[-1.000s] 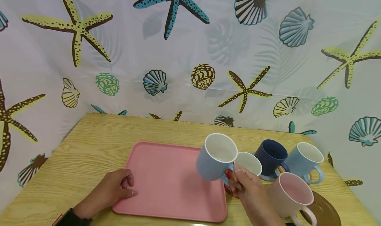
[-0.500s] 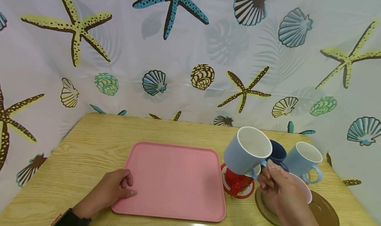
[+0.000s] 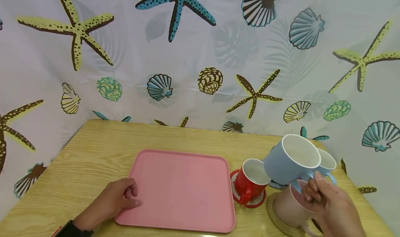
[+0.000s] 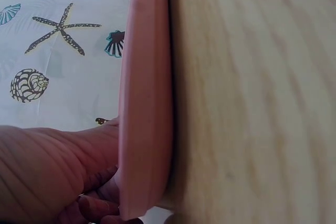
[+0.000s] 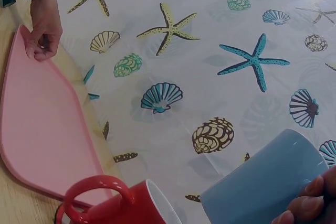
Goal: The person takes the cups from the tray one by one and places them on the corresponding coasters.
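Note:
A light blue mug [image 3: 292, 160] with a white inside hangs tilted in the air at the right of the head view. My right hand [image 3: 335, 200] holds it by the handle, above a pink mug [image 3: 285, 204]. In the right wrist view the blue mug [image 5: 268, 182] has several fingertips [image 5: 307, 205] beside it. My left hand [image 3: 114, 199] rests on the left edge of the pink tray [image 3: 187, 192], its fingers loosely bent and its thumb over the surface. The left wrist view shows the tray's side [image 4: 147, 87] next to that hand [image 4: 63, 166].
A red mug [image 3: 248, 181] stands on a red-rimmed coaster [image 3: 257, 202] right of the tray. The pink mug sits on a brown round mat [image 3: 271, 204]. Partly hidden behind the held mug is another light blue mug [image 3: 329, 160]. A patterned cloth [image 3: 187, 105] closes off the wooden table's [image 3: 103, 140] back.
My right hand has carried the light blue mug rightward, from over the tray's right side past the red mug to above the pink mug. The left hand has stayed on the tray.

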